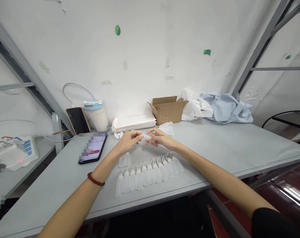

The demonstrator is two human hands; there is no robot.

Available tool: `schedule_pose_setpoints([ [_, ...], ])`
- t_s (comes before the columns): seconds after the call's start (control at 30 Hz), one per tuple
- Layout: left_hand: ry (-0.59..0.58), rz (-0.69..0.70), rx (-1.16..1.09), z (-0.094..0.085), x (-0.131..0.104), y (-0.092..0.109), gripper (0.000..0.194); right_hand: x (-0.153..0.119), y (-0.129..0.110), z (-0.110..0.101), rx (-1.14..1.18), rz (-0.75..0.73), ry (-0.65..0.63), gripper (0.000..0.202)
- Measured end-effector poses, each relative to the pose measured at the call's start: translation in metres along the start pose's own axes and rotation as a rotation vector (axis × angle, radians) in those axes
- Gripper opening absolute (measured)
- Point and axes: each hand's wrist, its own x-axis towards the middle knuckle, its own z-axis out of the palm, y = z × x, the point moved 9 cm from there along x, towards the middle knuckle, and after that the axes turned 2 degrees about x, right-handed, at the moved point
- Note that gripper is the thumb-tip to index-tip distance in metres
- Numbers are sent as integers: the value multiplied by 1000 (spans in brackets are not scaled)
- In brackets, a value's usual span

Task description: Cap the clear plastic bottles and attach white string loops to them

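Note:
Above the middle of the desk, my left hand (pixel 129 141) pinches one end of a small translucent plastic bottle (pixel 147 137). My right hand (pixel 162 137) grips the bottle's other end, and fingers hide much of it. Nearer the front edge lies a slanting row of several similar bottles (pixel 145 175), each topped by a thin, curved white tube. A pair of bottles (pixel 124 160) without visible tubes lies just below my left hand. Small white pieces (pixel 118 135), perhaps caps, are heaped behind that hand. Behind my right hand rests a clear plastic bag (pixel 167 128).
Along the wall stand a charging phone (pixel 78 121), a lidded cup (pixel 97 115), a white paper stack (pixel 133 121), an open cardboard box (pixel 170 111), a white plastic bag (pixel 196 105) and blue cloth (pixel 226 108). Another phone (pixel 93 148) lies left on the grey desk (pixel 229 145).

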Motion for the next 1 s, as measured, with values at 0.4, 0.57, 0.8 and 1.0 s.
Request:
schedule_pose_setpoints([
  [0.4,-29,75,21,2,-9,11,26,-4,1,8,-49,-23,-12,33],
  [0.57,-22,53,-8,1,-8,6,31,-1,1,6,-19,-36,-20,33],
  [0.8,37,-9,31,0,-6,-3,33,0,1,7,-92,-39,-33,30],
  [1.0,47,106,71,0,-9,13,28,-2,7,8,-44,53,-40,25],
])
